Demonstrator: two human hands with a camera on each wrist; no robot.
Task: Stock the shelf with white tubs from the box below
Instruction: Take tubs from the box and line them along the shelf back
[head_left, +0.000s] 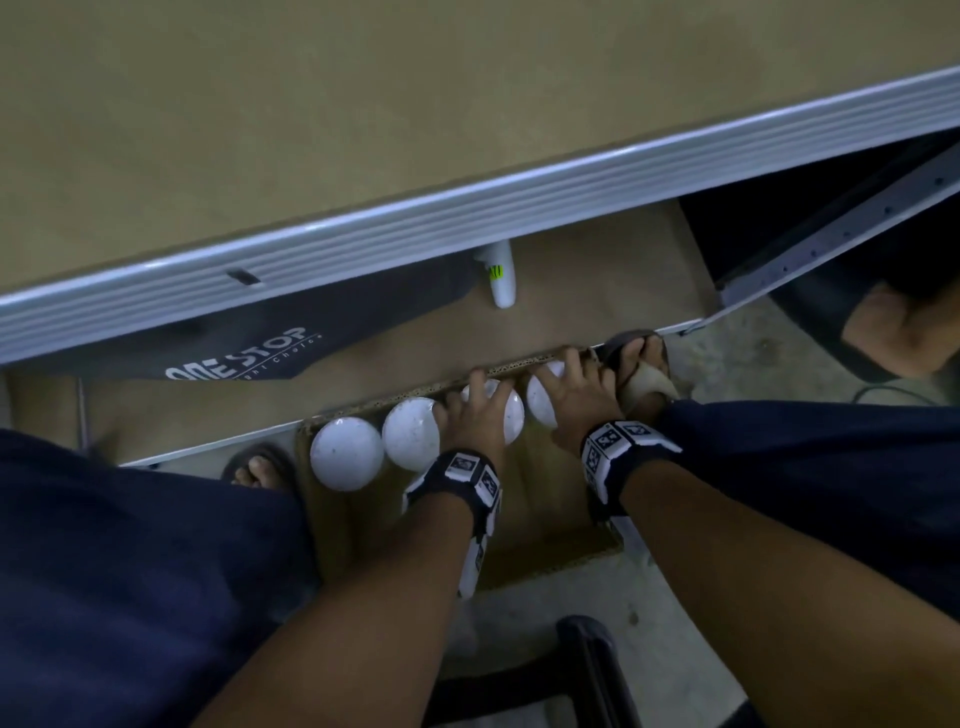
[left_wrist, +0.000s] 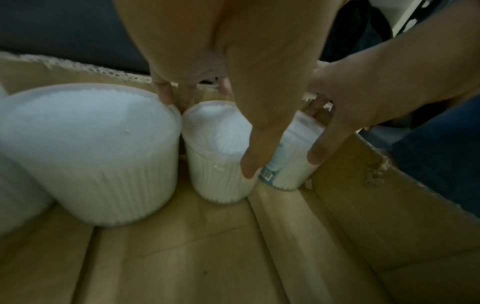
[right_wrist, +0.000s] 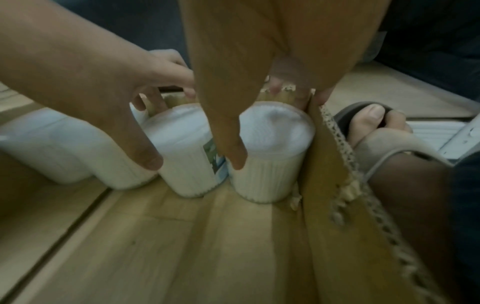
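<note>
Forearms: reached down from the near edge of the head view, each with a dark wrist band bearing black-and-white markers.
Box (head_left: 566, 558): open cardboard, stood on the floor between the two feet, near part of its bottom bare.
White tubs: four in a row along the far wall of the box, all upright, packed with white sticks.
Left hand (head_left: 475, 418): clamped over the third tub (head_left: 511, 415) from the left, thumb down its near side, fingers curled over the far side against the box wall.
Right hand (head_left: 574, 395): clamped over the rightmost tub (head_left: 543, 402), thumb on the near side, fingers down between tub and far wall.
Free tubs: leftmost tub (head_left: 347, 453) and second tub (head_left: 411, 434) touched side to side, no hand on them.
Label: blue-and-white strip with a barcode on the tub under the left hand, seen in the right wrist view.
Feet: left foot (head_left: 257, 467) in a sandal just left of the box, right foot (head_left: 641, 364) in a sandal by its far right corner.
Shelf (head_left: 467, 208): pale ribbed front edge ran across above the box, tan board on top.
Bottle (head_left: 500, 278): white, lay on the lower level under the shelf edge, beyond the box.
Dark panel (head_left: 249, 348): printed "ONE STOP", left of the bottle.
</note>
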